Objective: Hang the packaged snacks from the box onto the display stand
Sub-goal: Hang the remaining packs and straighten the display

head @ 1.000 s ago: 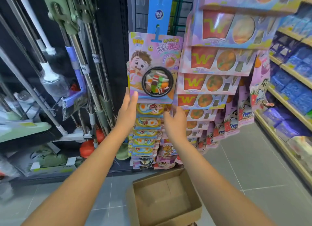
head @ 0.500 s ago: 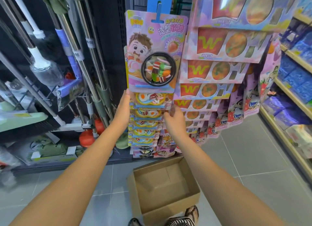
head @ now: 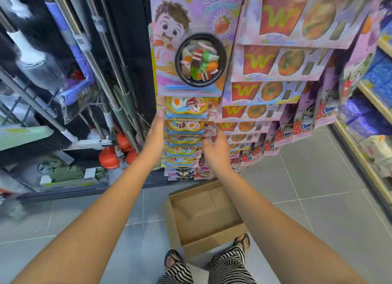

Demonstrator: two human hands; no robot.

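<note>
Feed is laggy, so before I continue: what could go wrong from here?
1. The left hand and right hand are open beside the hanging packs; a brush could knock one loose.
2. The cardboard box sits right by the feet, a likely trip.
3. Mop handles stand close to the left hand and could be bumped.

Left hand [head: 156,132] reaches forward, straight-fingered, with right hand [head: 216,151] alongside, loosely spread.

letter W, on pink snack packs [head: 275,64]
</note>
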